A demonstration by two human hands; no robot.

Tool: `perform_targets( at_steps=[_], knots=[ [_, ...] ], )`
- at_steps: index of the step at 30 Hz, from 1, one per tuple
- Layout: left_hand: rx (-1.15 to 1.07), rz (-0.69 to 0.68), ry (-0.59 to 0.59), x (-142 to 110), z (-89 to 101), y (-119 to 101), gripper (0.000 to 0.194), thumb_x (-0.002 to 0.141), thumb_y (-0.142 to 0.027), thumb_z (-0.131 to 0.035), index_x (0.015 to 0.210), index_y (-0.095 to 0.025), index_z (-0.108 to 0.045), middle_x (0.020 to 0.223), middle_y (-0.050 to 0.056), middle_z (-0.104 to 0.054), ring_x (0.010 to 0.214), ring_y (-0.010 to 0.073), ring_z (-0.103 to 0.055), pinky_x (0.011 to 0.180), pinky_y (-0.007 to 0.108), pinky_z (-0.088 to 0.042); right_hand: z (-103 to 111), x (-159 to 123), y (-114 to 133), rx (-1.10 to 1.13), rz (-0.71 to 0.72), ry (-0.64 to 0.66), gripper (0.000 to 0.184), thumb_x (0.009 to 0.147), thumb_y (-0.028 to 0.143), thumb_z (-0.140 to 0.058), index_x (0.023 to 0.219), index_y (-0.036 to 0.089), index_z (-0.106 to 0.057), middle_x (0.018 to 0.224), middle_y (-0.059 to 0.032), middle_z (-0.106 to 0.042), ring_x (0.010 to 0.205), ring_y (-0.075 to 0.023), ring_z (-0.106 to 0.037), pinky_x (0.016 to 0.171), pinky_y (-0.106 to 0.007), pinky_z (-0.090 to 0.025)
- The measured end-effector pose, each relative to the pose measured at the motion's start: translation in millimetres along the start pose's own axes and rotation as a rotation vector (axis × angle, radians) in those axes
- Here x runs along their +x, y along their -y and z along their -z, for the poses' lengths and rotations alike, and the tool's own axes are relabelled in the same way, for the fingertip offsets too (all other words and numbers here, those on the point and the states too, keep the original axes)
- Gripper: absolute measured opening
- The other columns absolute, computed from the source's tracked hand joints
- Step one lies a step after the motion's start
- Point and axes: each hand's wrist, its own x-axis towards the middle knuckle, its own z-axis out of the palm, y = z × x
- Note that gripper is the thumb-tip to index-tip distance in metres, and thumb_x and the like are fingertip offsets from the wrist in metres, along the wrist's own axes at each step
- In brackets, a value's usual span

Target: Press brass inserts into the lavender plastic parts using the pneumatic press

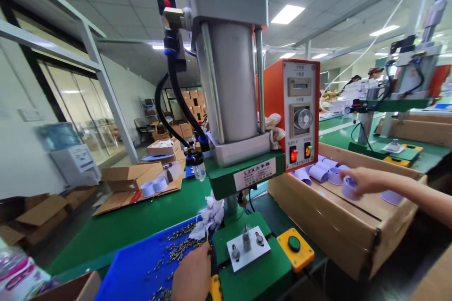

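My right hand (365, 181) is closed on a short pale-lilac plastic tube (349, 189), over the cardboard box (339, 225) on the right. Several similar tubes (318, 172) lie in that box. At the bottom, my left hand (192, 273) is over the right edge of a blue tray (130, 263), with its back to me. Its fingers look drawn together and are mostly hidden; what they hold, if anything, I cannot make out. Small metal fittings (180, 250) are scattered in the tray. Beside this hand is the press base (254, 273), with a metal pin (246, 240) upright on its plate.
The press cylinder (229, 80) rises in front of me, beside an orange control box (302, 113). A yellow button box (295, 249) sits right of the base. Crumpled white paper (212, 214) lies behind the tray. Two tubes (154, 186) rest on cardboard at left. Another press (413, 75) stands farther right.
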Motion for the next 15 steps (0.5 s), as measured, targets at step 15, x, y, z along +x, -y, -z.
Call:
perform_targets(
  at_steps=[15],
  knots=[
    [0.072,-0.014,-0.011,-0.7,-0.9,-1.7,0.036,0.092,-0.013,-0.028,0.098,-0.021,-0.062,0.098,0.006,-0.072,0.092,0.0178,-0.066,0.074,0.028,-0.041,-132.0,-81.5,123.1,1.007,0.007,0.444,0.041,0.063,0.031,-0.072,0.1,0.021,-0.059,0.091,-0.0035,-0.067,0.087,-0.0223,-0.067,0.082,-0.037,-0.052]
  ],
)
